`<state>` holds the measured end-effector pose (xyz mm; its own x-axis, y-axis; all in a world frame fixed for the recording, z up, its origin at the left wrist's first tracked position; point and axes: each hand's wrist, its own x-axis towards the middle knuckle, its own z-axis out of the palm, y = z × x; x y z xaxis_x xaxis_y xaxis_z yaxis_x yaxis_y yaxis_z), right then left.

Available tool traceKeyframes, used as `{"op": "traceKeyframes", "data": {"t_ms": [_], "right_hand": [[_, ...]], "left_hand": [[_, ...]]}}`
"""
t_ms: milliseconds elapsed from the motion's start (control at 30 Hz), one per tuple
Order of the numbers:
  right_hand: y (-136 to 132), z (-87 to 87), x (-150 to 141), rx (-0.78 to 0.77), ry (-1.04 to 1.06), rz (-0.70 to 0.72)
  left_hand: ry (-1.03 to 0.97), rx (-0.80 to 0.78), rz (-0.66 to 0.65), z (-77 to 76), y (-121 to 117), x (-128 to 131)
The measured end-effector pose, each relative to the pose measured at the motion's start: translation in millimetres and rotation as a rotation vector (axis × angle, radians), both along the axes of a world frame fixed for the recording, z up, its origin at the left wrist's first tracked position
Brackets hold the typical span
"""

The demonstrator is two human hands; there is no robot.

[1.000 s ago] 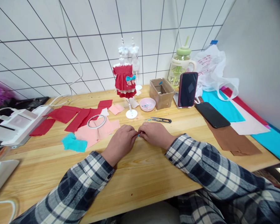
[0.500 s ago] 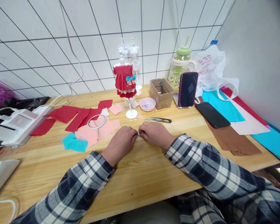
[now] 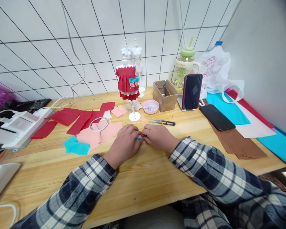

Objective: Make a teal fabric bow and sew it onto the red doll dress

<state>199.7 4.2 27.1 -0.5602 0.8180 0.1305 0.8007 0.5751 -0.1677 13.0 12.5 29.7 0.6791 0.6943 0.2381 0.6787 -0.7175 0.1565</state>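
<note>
Left hand: the bare left hand (image 3: 124, 142) is curled, fingertips closed in at the thin blue strip (image 3: 138, 138).
Right hand: the bare right hand (image 3: 158, 137) pinches the strip's other end.
Blue strip: between both hands, above the pale wooden table (image 3: 143, 178).
Beyond the hands: black metal thread snips (image 3: 165, 122); round pink bowl (image 3: 151, 107) of small beads.

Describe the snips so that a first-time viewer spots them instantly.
On the wooden table, find the open cardboard box. Between it and the right hand lie the snips. They are slim and dark, unlike the broad black phone farther right.
</note>
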Motion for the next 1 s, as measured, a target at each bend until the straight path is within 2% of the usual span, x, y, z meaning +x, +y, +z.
{"op": "traceKeyframes", "data": {"t_ms": [367,900,1000], "right_hand": [[0.3,1.2,1.0,-0.018,-0.028,0.015],[4.2,-4.1,7.5,-0.034,0.197,0.003],[7.6,-2.8,11.8,-0.039,0.234,-0.058]], "left_hand": [[0.049,0.053,0.005,3.2,-1.2,0.5],[0.039,0.044,-0.04,2.6,2.3,-2.3],[-0.008,0.023,-0.025,0.5,4.2,-4.2]]}}
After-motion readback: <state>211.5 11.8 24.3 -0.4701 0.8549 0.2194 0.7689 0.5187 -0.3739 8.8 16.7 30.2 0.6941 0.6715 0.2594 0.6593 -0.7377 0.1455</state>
